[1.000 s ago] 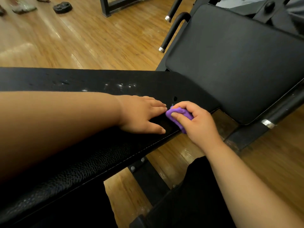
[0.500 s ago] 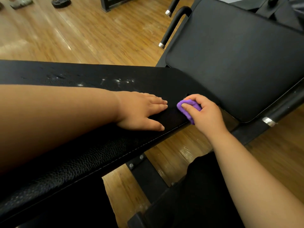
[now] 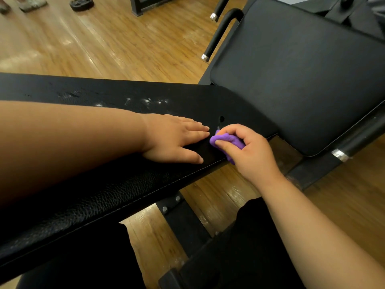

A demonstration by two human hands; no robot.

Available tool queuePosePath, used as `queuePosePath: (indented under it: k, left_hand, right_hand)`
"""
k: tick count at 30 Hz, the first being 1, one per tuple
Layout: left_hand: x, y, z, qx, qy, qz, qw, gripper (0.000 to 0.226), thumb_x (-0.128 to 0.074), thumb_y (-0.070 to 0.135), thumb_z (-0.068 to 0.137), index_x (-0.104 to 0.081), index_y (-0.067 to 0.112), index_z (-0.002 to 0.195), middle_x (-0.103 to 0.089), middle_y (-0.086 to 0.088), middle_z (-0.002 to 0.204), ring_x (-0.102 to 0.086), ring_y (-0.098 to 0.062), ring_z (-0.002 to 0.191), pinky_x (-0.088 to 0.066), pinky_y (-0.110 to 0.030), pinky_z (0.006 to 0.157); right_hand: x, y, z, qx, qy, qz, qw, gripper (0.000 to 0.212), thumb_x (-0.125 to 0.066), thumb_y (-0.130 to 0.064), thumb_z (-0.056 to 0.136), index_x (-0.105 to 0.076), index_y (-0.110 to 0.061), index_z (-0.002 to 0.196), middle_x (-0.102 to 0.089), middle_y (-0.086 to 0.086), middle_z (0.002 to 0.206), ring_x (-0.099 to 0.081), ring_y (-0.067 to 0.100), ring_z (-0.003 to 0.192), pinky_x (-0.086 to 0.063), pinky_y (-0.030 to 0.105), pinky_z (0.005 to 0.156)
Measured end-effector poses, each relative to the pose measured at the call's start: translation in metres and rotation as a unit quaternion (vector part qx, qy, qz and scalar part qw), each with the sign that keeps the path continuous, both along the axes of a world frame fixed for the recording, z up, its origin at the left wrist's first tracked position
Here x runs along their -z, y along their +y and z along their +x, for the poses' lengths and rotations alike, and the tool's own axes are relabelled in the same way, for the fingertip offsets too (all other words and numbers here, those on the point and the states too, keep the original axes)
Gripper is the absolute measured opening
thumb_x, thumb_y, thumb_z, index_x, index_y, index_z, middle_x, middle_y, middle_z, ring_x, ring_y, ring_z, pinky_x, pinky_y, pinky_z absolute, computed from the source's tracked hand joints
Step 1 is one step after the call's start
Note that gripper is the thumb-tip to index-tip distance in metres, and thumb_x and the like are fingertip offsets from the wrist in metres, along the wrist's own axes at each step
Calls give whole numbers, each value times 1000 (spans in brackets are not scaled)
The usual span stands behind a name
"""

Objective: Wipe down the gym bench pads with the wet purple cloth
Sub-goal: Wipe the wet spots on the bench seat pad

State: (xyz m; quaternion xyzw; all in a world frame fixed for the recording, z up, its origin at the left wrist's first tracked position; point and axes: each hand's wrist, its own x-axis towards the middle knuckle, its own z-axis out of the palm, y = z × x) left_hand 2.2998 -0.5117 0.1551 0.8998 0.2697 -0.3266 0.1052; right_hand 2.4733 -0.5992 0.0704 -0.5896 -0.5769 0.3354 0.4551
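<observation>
A long black bench pad point(image 3: 129, 184) runs across the view from the lower left to the middle. A second, wider black pad point(image 3: 302, 80) lies beyond it at the upper right. My right hand point(image 3: 250, 151) grips a bunched purple cloth point(image 3: 227, 140) and holds it on the near end of the long pad. My left hand point(image 3: 177, 138) lies flat on the same pad, fingers straight, its fingertips just left of the cloth. Whitish smears point(image 3: 148, 101) show on the pad's far side.
Wooden floor point(image 3: 104, 42) surrounds the bench. Black handle bars with silver tips point(image 3: 216, 40) stick out left of the wide pad. The black steel frame point(image 3: 187, 222) passes under the pads. A round weight plate point(image 3: 81, 4) lies on the floor at the far left.
My right hand slid the cloth right along the pad end, then back left toward my left fingertips. My left hand stayed flat in place.
</observation>
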Motion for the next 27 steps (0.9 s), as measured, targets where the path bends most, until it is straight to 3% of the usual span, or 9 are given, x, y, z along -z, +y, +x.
queuePosePath:
  k: [3,6,9,11,14,16,19,23,27]
  left_hand:
    - [-3,-1,1,-2,11,-3,1000,74,-25,60,95,4,27,155,9,9,162,8,-8,148,3,-26,117]
    - [-6,-3,5,-16,25,-1,1000,74,-26,61,95,2,28,155,6,11,162,5,-10,149,-1,-28,118]
    - [-6,-8,18,-48,20,9,999,71,-29,59,97,-7,27,156,-3,9,162,-3,-12,148,-11,-32,118]
    - [-3,-11,30,-75,15,20,997,67,-31,56,99,-11,25,155,-6,7,162,-6,-15,148,-16,-34,117]
    - [4,-20,40,-115,12,26,993,67,-30,53,100,-8,22,156,-2,5,163,-2,-17,149,-10,-35,119]
    - [9,-26,40,-118,2,45,992,69,-28,55,100,-5,21,156,0,3,163,0,-17,149,-3,-33,119]
    - [13,-31,37,-118,-15,65,991,72,-26,59,98,-6,21,156,-2,3,163,-1,-15,149,0,-31,119]
    - [11,-31,37,-118,-14,67,991,73,-29,59,97,-7,22,155,-2,4,163,-1,-14,149,1,-30,119]
    - [11,-30,37,-120,-28,63,990,80,-40,63,92,-10,23,155,-5,6,163,-3,-12,149,0,-30,119]
  right_hand:
    - [0,4,16,4,19,-24,1000,23,-66,-17,90,-62,-39,84,-66,-6,85,-59,-3,74,-47,9,58]
    - [5,12,25,38,0,-51,998,20,-64,-21,91,-60,-39,85,-64,-11,88,-59,2,80,-45,5,61]
    - [5,7,15,0,-1,-22,1000,18,-66,-19,90,-62,-36,87,-65,-15,94,-57,-5,90,-42,2,68]
    - [6,4,18,-21,16,-21,999,15,-66,-18,90,-65,-32,90,-66,-11,92,-59,-2,85,-45,6,65]
    - [8,11,36,16,30,-56,998,10,-63,-21,92,-65,-31,92,-65,-6,85,-59,-2,72,-46,10,55]
    - [8,15,37,25,21,-62,998,10,-63,-21,93,-63,-31,91,-64,-9,87,-58,-5,78,-45,5,59]
    - [4,8,22,-35,14,-29,999,18,-65,-20,90,-62,-37,86,-63,-15,86,-59,-2,83,-46,6,65]
    - [9,8,39,-30,58,-46,997,10,-63,-20,93,-67,-29,91,-64,2,74,-56,4,62,-45,13,52]
    - [13,17,41,-16,20,-39,999,13,-64,-21,92,-65,-33,87,-65,-12,85,-59,0,80,-43,5,62]
